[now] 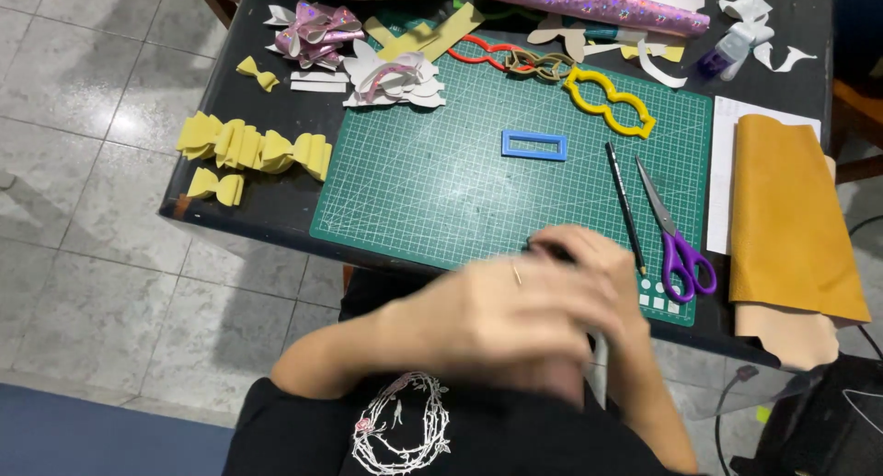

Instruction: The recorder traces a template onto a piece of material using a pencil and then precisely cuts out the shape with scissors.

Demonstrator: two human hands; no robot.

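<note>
Both hands met at the near edge of the green cutting mat (414,191), the left hand (487,324) blurred across the right hand (589,274). A small dark object (549,250) seemed pinched between them, though I could not tell either grip. The blue rectangular frame (534,145) lay well beyond them, the pencil (624,205) and purple-handled scissors (676,241) just right.

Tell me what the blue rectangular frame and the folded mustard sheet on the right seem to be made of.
The blue rectangular frame looks like rigid plastic: even colour, clean moulded edges, slight sheen. The folded mustard sheet looks like faux leather or leather: matte, finely grained face, paler tan underside showing at its lower edge, soft drape. Which of the two, I cannot tell.
</note>
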